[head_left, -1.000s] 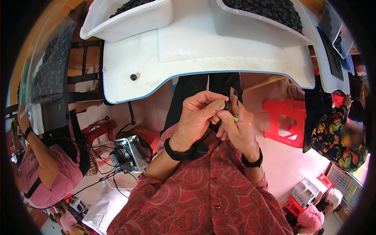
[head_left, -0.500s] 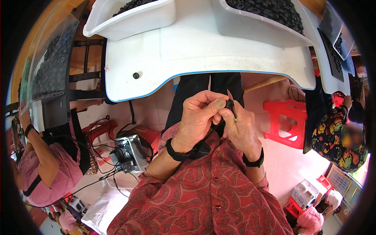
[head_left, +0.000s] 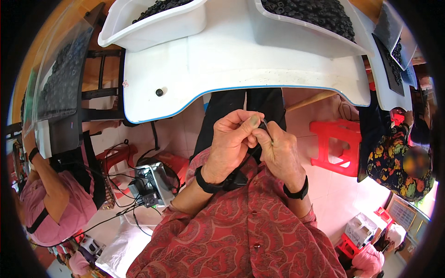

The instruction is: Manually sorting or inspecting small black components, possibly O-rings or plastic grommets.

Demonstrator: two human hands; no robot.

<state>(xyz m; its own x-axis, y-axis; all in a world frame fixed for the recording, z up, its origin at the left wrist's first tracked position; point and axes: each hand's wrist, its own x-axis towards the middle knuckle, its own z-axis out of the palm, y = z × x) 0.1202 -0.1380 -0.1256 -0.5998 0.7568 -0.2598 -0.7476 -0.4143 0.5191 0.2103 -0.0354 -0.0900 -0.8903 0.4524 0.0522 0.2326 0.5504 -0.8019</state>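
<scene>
"Where have you got your hands?"

"Over my lap, just short of the front edge of the white counter point(head_left: 222, 69), where its blue trim curves inward. My left hand point(head_left: 228, 142) and right hand point(head_left: 282, 155) nearly meet at the tips."

"And the small dark piece point(head_left: 263, 124)?"

"It's between the two, off the counter. My left fingers are clamped on it, thumb against forefinger. It's mostly covered, so I can't make out its shape."

"What about the right?"

"Those fingers are curled in tight, with the thumb next to the piece. Whether they hide anything else, I can't tell."

"Anything on the counter?"

"A loose black ring point(head_left: 159, 92) near the left front corner. Toward the back edge there's a white box point(head_left: 171, 37) on the left and a white tub point(head_left: 301, 34) on the right, each with black rings point(head_left: 315, 14) inside."

"And beside you?"

"A red stool point(head_left: 319, 146) on the floor, past the front edge on my right."
</scene>
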